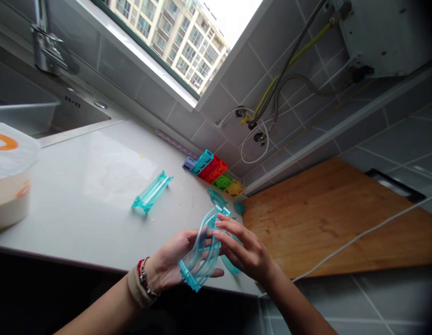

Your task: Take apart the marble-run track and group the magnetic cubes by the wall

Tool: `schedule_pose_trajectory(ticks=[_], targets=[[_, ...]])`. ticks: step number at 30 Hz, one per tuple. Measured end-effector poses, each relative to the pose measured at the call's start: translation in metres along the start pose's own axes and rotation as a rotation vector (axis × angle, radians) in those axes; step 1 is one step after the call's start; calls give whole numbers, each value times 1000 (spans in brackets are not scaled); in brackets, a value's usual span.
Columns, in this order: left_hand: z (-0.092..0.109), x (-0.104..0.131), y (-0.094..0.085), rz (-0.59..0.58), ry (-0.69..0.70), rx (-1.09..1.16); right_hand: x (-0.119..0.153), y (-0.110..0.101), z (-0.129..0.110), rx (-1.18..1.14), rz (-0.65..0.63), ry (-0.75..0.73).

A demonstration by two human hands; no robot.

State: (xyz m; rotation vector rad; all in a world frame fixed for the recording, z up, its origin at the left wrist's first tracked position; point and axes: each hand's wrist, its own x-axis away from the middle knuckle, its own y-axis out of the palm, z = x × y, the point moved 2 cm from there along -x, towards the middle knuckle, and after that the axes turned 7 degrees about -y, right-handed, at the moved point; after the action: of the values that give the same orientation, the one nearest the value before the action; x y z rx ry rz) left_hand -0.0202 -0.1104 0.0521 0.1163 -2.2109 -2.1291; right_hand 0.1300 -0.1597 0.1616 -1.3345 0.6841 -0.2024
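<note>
My left hand (169, 263) holds a curved, see-through teal track piece (212, 259) above the counter's front edge, palm up with its fingers behind the piece. At the upper end of that piece are the fingertips of my right hand (249, 251), bent over it. Part of the left fingers shows through the clear plastic. A straight teal track piece (153, 191) lies on the white counter (107, 218) to the left. More teal plastic pieces (218, 198) lie beyond and under my hands, partly covered by them.
Coloured hollow blocks (212, 169) stand in a row along the tiled wall. On the right leans a wooden board (307, 214), with a white cable (359, 236) crossing it. A round plastic tub (11, 190) stands at left, near the sink (79, 118) and faucet (46, 51).
</note>
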Motion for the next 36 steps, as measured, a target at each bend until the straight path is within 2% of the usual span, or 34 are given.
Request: schedule_pose_trajectory(ticks=[4,7,12,16,20,24,27,30,33,36], targets=[[0,0,-1,25,20,-2,3,4,1,-15,-36,7],[-2,0,2,97,58,-38,8,10,1,-19,-58,14],[-4,1,8,265,184,-344,12,14,-1,8,-38,39],[-3,2,13,332,226,-603,14,12,-4,28,-19,29],[-2,6,16,379,242,-724,17,13,-6,60,-4,37],[5,9,10,418,261,-804,15,15,-3,74,55,97],[11,5,-1,381,285,-787,3,16,15,16,125,271],[14,-2,-9,438,403,-787,-20,24,49,-107,145,523],[9,-6,-8,472,464,-931,-45,47,85,-299,51,812],[1,-4,0,434,504,-1083,-61,83,107,-662,-49,1183]])
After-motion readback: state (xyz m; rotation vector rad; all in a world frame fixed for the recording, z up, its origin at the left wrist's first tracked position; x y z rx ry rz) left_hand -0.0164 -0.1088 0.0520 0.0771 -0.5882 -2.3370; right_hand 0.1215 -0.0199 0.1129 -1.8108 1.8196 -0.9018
